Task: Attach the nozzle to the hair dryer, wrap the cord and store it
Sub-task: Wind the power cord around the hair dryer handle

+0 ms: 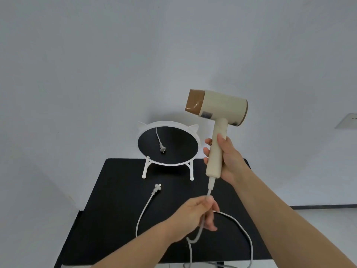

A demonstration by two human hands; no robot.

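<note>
A cream hair dryer (222,107) is held upright above the black table (116,219), its brown nozzle (194,102) fitted on the front and facing left. My right hand (226,159) grips the dryer's handle. My left hand (195,215) is closed on the white cord (243,229) just below the handle's strain relief. The cord loops over the table's near edge and runs back to the plug (156,188), which lies on the table in front of the mirror.
A round white-framed mirror (168,144) with cat ears stands on legs at the table's far edge, reflecting the plug. A wall socket plate (346,120) is at the right. Grey wall lies behind, pale floor at the lower right.
</note>
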